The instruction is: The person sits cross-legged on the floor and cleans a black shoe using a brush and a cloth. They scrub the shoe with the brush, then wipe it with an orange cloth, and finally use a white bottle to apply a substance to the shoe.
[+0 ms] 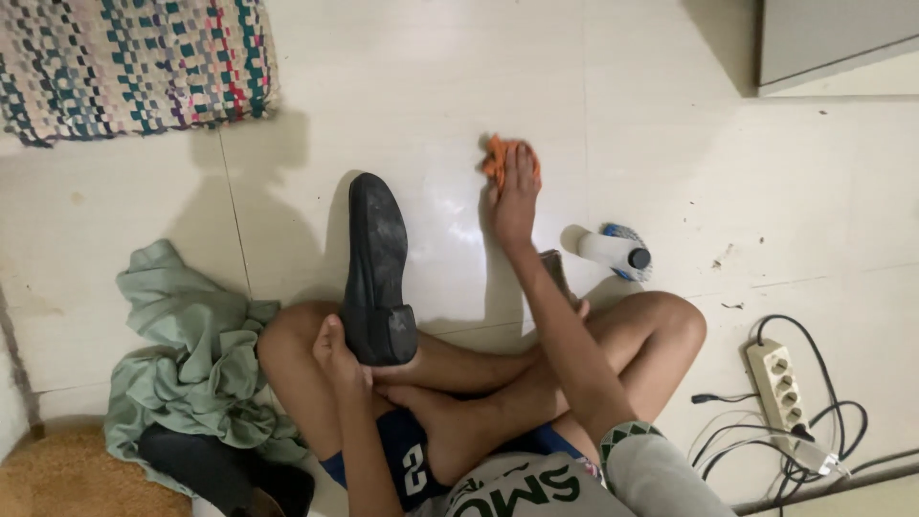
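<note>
Gripped at the heel by the left hand (337,352), a black shoe (375,268) stands sole-outward at centre frame, above the crossed legs. Right hand (517,196), upper centre, presses flat on an orange cloth (496,158) lying on the tiled floor (670,144). A small white bottle (613,251) with a dark cap lies on its side right of centre; its contents cannot be seen. Risk: the shoe, held only at the heel, may tip sideways; the bottle may roll.
</note>
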